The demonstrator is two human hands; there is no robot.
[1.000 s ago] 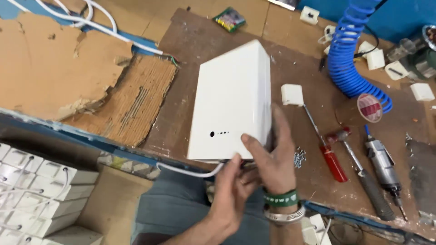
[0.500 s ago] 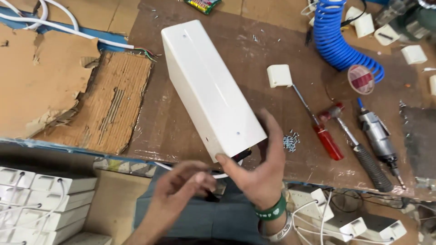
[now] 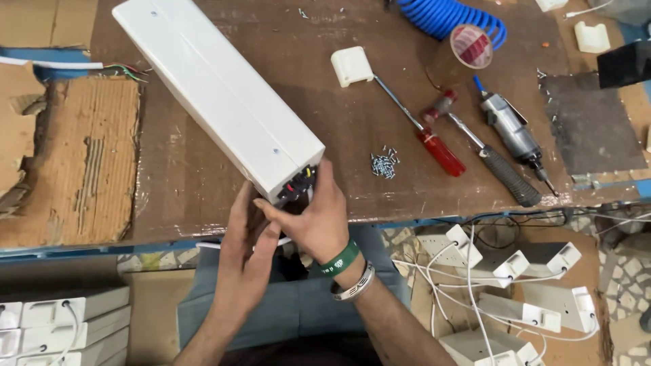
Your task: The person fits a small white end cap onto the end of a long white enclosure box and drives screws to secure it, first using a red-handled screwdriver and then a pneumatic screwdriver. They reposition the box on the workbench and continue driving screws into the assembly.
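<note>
Brown workbench [image 3: 380, 196]: you are gripping the near end of the long white casing [image 3: 217, 102], lying diagonally left of centre, both your left hand [image 3: 247, 254] and right hand [image 3: 315, 220] partly closed around it; screws [image 3: 384, 163] lying just right.

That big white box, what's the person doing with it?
A person is holding a long white box at the near edge of a brown workbench. Both hands are at its near end: the right hand wraps around the corner where small coloured wires show, and the left hand reaches up from below. A red-handled screwdriver, a pile of screws and a power tool lie beside it, untouched.
</note>
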